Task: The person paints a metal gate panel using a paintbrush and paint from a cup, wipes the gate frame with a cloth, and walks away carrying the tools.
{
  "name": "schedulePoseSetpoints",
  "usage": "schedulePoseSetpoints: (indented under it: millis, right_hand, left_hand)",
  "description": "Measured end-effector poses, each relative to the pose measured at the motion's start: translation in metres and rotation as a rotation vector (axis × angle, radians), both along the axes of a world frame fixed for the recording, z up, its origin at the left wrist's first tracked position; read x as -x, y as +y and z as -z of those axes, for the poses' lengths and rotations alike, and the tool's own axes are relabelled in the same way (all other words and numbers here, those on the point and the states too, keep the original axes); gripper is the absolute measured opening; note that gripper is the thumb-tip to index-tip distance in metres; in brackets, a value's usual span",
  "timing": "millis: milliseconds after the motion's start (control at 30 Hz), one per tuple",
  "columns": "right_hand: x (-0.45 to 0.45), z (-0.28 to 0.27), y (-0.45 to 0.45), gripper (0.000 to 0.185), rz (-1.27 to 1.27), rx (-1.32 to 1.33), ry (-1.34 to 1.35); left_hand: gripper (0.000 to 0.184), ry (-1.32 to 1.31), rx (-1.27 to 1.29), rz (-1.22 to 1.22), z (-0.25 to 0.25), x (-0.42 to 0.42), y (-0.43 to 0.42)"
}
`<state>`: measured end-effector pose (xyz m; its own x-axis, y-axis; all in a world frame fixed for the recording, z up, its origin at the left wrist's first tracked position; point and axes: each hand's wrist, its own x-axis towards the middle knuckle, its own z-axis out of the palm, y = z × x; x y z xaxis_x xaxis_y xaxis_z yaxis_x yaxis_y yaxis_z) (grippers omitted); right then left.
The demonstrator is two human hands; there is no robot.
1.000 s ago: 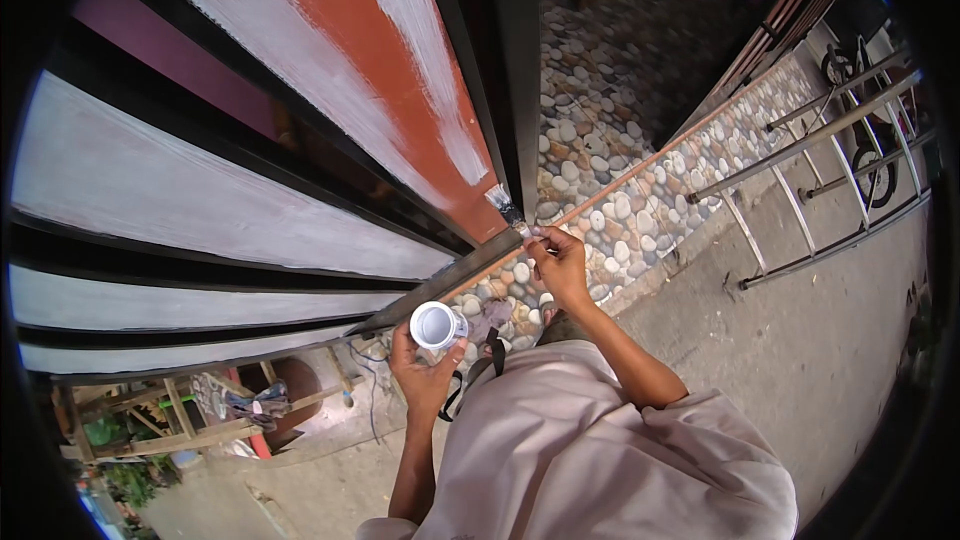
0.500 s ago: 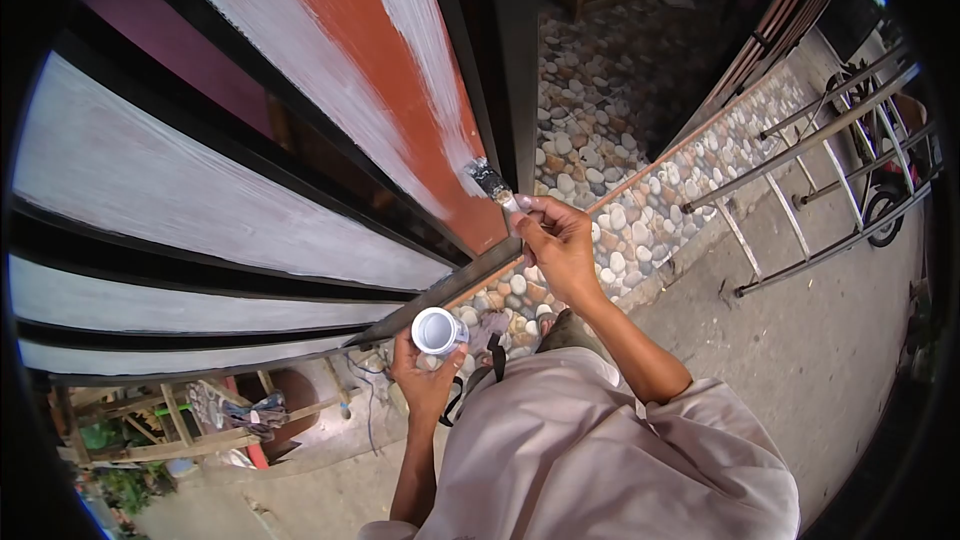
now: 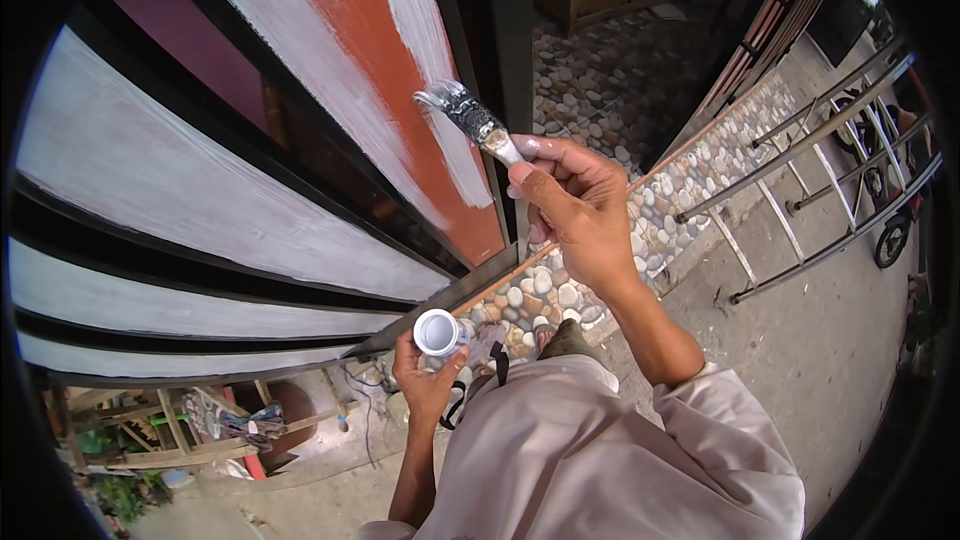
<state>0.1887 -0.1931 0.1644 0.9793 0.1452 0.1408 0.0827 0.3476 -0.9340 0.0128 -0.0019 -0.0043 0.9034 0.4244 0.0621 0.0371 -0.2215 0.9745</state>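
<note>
My right hand (image 3: 570, 195) pinches the handle of a paintbrush (image 3: 467, 115), its dark bristles tipped with white paint. The brush is in front of an orange panel (image 3: 350, 40) that carries long white strokes along both sides, with an orange strip between them. Whether the bristles touch the panel I cannot tell. Lower down, my left hand (image 3: 428, 380) is wrapped round a small white cup (image 3: 437, 332) with pale paint inside, held upright near the panel's bottom frame (image 3: 400, 325).
White-coated panels (image 3: 180, 190) between black bars fill the left. A metal ladder (image 3: 800, 190) leans at the right, near a motorcycle (image 3: 890, 235). Pebbled flooring (image 3: 590, 70) runs through the doorway. Wooden scraps (image 3: 190, 440) lie at lower left.
My right hand and the paintbrush have moved up from the panel's lower end, nearer the camera. The white stroke on the right side now reaches lower. My left hand holds the cup almost still.
</note>
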Motion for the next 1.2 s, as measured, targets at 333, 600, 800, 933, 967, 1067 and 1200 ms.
schedulePoseSetpoints:
  millis: [333,600,800,933,967,1067,1200]
  right_hand:
    - [-0.003,0.079,0.015,0.026,0.034,-0.055,0.083]
    - [0.017,0.185,0.002,0.021,0.021,0.056,0.309]
    - [0.039,0.222,-0.021,0.025,0.34,0.811,-0.295]
    - [0.033,0.204,-0.02,0.024,0.264,0.929,-0.258]
    - [0.03,0.201,-0.018,0.024,0.256,0.949,-0.259]
    - [0.022,0.203,-0.014,0.023,0.246,0.961,-0.314]
    - [0.014,0.197,-0.013,0.026,0.238,0.965,-0.353]
  left_hand:
    - [0.053,-0.025,-0.004,-0.033,-0.004,-0.003,-0.002]
    - [0.058,0.066,-0.039,0.01,-0.003,-0.002,0.005]
    - [0.059,0.076,-0.034,0.002,0.003,0.002,0.008]
    - [0.06,0.074,-0.021,-0.001,0.002,0.0,0.008]
    - [0.06,0.072,-0.017,0.003,0.003,0.0,0.008]
    - [0.06,0.057,-0.02,0.006,0.003,-0.001,0.007]
    - [0.059,0.047,-0.014,-0.004,0.002,-0.001,0.003]
